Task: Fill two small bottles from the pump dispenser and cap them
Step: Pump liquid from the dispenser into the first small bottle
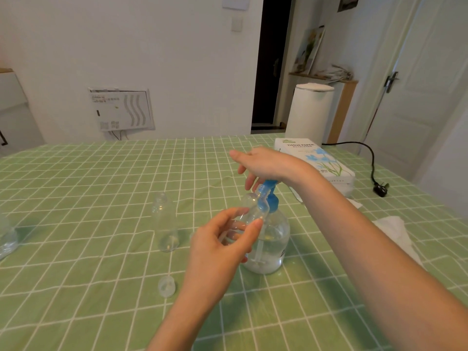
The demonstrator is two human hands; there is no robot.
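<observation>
Left hand (pixel 222 239) pinching small bottle (pixel 249 211), mouth tilted under pump dispenser (pixel 268 224) spout to catch flow. Right hand (pixel 263 163) flat on pump head, fingers spread, presumably pressing. Second bottle (pixel 166 224) uncapped, left of dispenser; cap (pixel 166 286) nearer.

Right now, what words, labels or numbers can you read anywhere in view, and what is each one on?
"TISSUE PAPER": on the top of the tissue pack.
Smaller print under it and along the pack's near edge: too small to read.
Label on the pump dispenser, low on its right side: blurred.
Stickers on the white wall panel: unreadable.
</observation>
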